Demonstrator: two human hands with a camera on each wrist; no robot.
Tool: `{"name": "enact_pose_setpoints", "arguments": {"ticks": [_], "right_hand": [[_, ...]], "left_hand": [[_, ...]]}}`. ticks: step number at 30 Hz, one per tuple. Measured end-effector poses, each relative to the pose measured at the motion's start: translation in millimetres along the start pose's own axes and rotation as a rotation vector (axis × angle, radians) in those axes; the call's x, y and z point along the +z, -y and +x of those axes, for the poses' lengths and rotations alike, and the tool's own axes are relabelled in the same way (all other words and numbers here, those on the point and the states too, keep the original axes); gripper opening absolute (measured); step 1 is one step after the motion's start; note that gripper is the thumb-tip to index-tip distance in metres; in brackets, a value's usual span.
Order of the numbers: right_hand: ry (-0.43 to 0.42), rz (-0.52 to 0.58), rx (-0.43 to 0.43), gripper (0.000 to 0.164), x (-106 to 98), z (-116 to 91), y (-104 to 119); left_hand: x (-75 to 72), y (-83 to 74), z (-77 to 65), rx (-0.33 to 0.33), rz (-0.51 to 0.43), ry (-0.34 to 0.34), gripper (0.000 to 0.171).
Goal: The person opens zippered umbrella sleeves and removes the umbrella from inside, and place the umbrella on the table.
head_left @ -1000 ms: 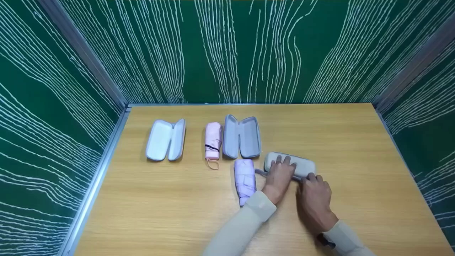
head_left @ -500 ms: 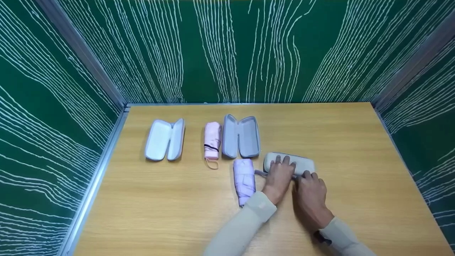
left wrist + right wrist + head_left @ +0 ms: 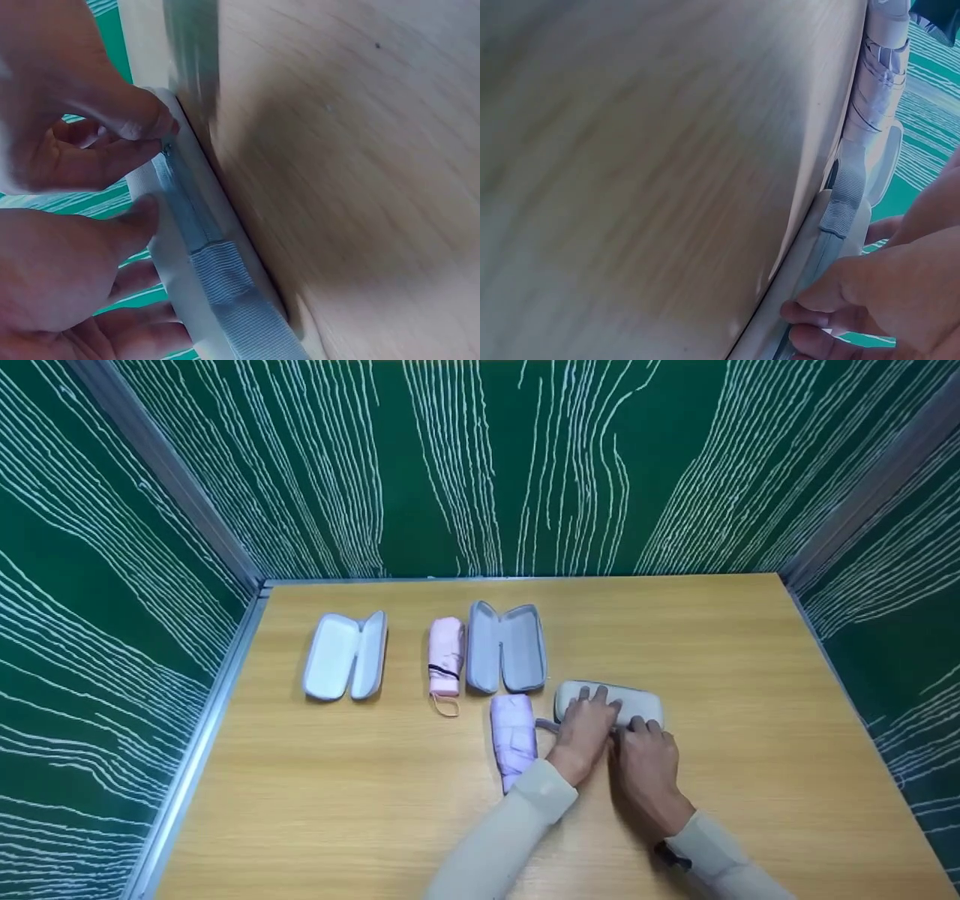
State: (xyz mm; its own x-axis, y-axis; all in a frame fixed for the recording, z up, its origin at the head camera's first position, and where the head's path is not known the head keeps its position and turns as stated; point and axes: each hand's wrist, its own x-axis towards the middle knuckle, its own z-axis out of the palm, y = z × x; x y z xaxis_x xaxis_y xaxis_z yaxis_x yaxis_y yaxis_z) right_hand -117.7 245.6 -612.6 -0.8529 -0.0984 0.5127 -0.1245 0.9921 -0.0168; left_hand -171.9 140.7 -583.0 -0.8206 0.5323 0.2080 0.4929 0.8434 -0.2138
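Observation:
A light grey, oblong zip case (image 3: 637,706) lies on the table with its lid down. My left hand (image 3: 585,731) presses on its top with fairly straight fingers, the thumb (image 3: 141,217) at the front edge in the left wrist view. My right hand (image 3: 649,761) pinches the small zipper pull (image 3: 166,148) between thumb and forefinger on the case's front side. A grey ribbed fabric strap (image 3: 845,196) sits at the case's left end. Left of the left hand lies a folded lilac umbrella (image 3: 514,739), its lower end partly behind the sleeve.
Behind the lilac umbrella stands an unfolded grey case (image 3: 523,652), with a folded pink umbrella (image 3: 446,656) beside it. Another unfolded case, white inside (image 3: 330,656), lies farther left. Green panels with white lines (image 3: 420,472) border the wooden table (image 3: 322,795).
My right hand has slid left along the case's front edge with the zipper pull, closer to my left hand. The left hand keeps its place on the case. The view has shifted slightly.

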Motion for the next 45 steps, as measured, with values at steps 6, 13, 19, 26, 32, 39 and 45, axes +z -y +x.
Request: {"name": "enact_pose_setpoints", "arguments": {"ticks": [6,13,19,26,32,39,45], "right_hand": [[0.016,0.01,-0.013,0.009,0.5,3.1,2.6],[-0.014,0.024,-0.029,0.006,3.0,5.7,3.7],[-0.038,0.062,-0.035,0.008,3.0,6.1,5.6],[-0.035,0.081,-0.043,0.012,3.9,6.2,6.2],[-0.013,0.116,-0.012,0.009,5.4,4.8,8.3],[0.045,0.147,0.015,0.004,4.4,5.8,12.9],[0.11,0.246,0.048,0.003,3.2,6.2,14.8]], "left_hand": [[0.6,-1.0,-0.3,-0.018,0.041,-0.015,0.027],[1.5,-3.6,-0.6,-0.05,0.069,-0.054,0.028],[1.9,-4.2,-0.1,-0.052,0.062,-0.069,0.027],[2.7,-1.8,0.6,-0.029,0.069,-0.065,0.025],[0.6,1.0,-0.2,0.005,0.092,-0.037,0.025],[3.6,-0.7,0.5,-0.014,0.084,-0.057,0.022],[1.3,1.1,3.4,-0.023,0.047,-0.004,0.023]]}}
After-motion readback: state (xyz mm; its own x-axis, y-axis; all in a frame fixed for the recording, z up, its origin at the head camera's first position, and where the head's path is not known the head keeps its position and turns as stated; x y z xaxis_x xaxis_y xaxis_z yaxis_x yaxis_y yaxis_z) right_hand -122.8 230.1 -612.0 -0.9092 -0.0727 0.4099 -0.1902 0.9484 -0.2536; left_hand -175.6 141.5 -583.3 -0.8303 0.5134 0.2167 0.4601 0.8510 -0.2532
